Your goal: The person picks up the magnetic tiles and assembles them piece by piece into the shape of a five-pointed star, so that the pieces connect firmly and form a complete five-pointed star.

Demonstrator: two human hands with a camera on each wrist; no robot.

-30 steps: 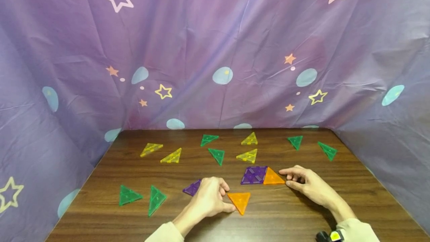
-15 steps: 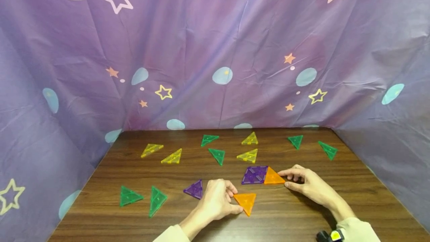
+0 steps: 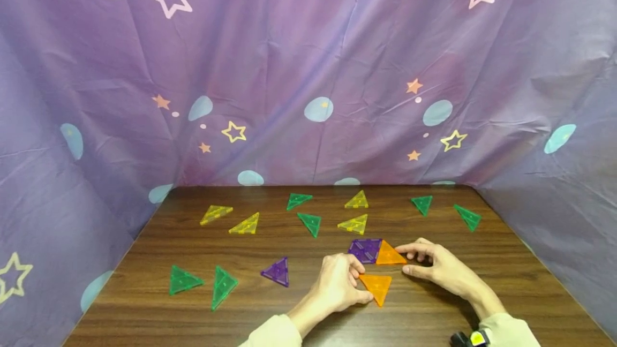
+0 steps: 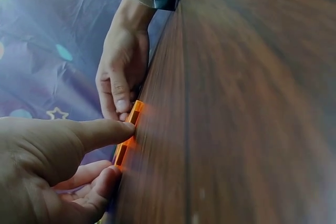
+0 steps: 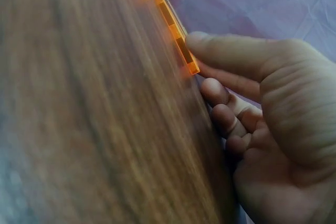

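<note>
My left hand [image 3: 337, 285] pinches an orange triangle magnetic tile [image 3: 378, 287] by its left side, flat on or just above the table. In the left wrist view, thumb and fingers grip this tile's edge [image 4: 122, 156]. Just behind it lies a second orange triangle tile [image 3: 389, 254], its left side against a purple tile shape [image 3: 365, 250]. My right hand [image 3: 445, 266] holds that second tile's right corner between thumb and index finger. In the right wrist view, the thumb touches the tile's edge [image 5: 176, 32] while other fingers curl below. The two orange tiles look close but apart.
A single purple triangle tile [image 3: 278, 272] lies left of my left hand. Two green triangles [image 3: 223, 287] are farther left. Toward the back of the wooden table [image 3: 168, 325] lie several yellow [image 3: 355, 224] and green triangles [image 3: 310, 224]. A purple patterned cloth [image 3: 270, 68] surrounds the table.
My left hand has slid to the right with its orange tile, nearing the other orange tile and uncovering the single purple triangle. My right hand has stayed almost in place.
</note>
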